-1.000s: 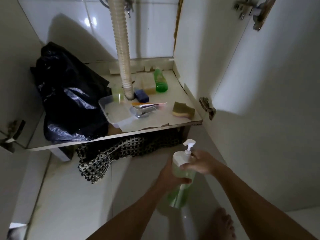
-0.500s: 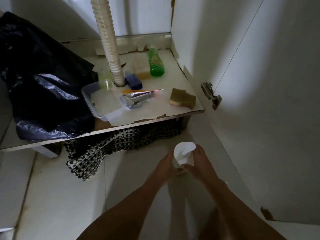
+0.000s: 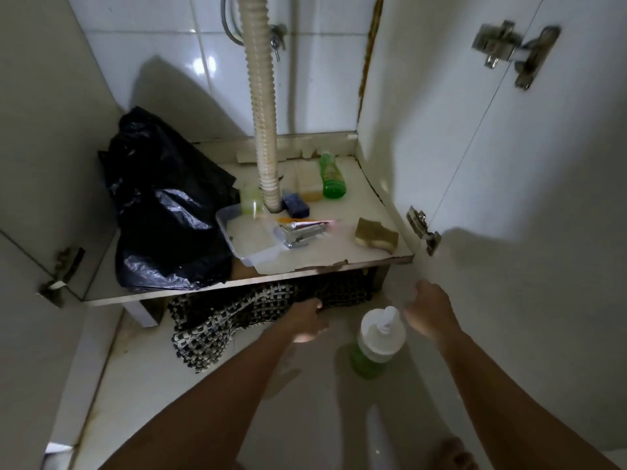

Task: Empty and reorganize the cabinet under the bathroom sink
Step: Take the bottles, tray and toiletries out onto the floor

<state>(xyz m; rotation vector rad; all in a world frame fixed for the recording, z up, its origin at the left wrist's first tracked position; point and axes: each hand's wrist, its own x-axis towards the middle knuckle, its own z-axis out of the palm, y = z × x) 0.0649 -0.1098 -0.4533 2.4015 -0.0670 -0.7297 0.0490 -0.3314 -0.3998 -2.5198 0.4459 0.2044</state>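
both hands (image 3: 307, 320) off, pump btl (image 3: 378, 340) upright

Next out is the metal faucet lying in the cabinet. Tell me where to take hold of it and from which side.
Probably grip the faucet by its long straight spout, which points right, towards the sponge. Come from above and the front with the right hand: the spout's bare top is clear there. Its bulkier base rests at the edge of the clear plastic tray, so it is harder to close fingers round.

both forearms reach forward and down; the left hand (image 3: 307, 320) and right hand (image 3: 429, 308) hang apart with loosely spread fingers, gripping nothing.
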